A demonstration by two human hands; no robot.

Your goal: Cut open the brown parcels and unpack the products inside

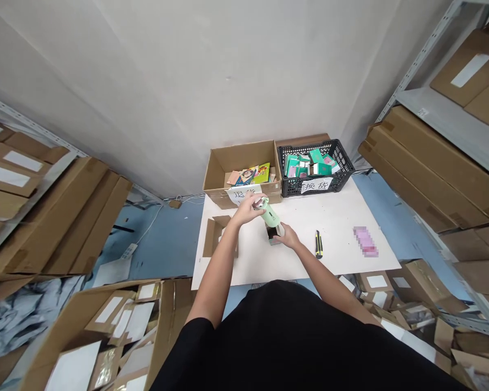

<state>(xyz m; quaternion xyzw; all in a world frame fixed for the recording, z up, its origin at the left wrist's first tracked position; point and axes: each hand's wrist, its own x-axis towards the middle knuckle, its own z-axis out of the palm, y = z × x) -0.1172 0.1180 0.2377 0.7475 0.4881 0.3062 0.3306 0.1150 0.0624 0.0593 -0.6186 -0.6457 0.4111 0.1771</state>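
Observation:
My left hand [250, 209] is closed around the top of a mint-green bottle [270, 216] with a loop at its upper end and a small dark mark on its side. The bottle tilts, its lower end over a small narrow box [274, 239] with a dark inside. Whether that end is still inside the box, I cannot tell. My right hand [288, 237] grips the box by its right side. An open brown carton [211, 239] stands left of them, partly behind my left forearm. To the right, a yellow and black utility knife [318, 244] lies on the white table [297, 266].
Along the back stand a labelled cardboard box [215, 168] of packets and a black crate [342, 168] of green boxes. A blurred pink item [365, 241] lies at the right. Shelves of cartons [432, 168] flank the table; large bins of parcels [85, 293] sit near me.

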